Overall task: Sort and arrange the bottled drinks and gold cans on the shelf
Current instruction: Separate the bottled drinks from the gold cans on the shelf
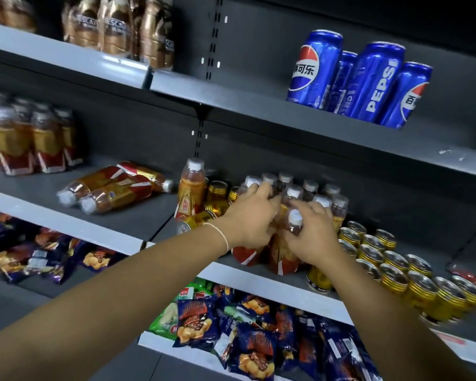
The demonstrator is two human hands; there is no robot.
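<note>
Front bottle (295, 218) stands upright under my right hand (311, 237), fingers curled round its neck; left hand (254, 215) grips the neighbouring bottle (243, 254)

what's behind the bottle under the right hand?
Behind that bottle: more white-capped bottles standing upright, then the dark back panel. The left hand and right hand cover their lower parts, so the count is unclear.

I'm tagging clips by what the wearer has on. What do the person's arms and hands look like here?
The left forearm and right forearm are bare, no sleeves in view. The left hand and right hand wear no gloves, and no rings or watch show. The only thing worn is a thin pale string bracelet round the left wrist.
</note>
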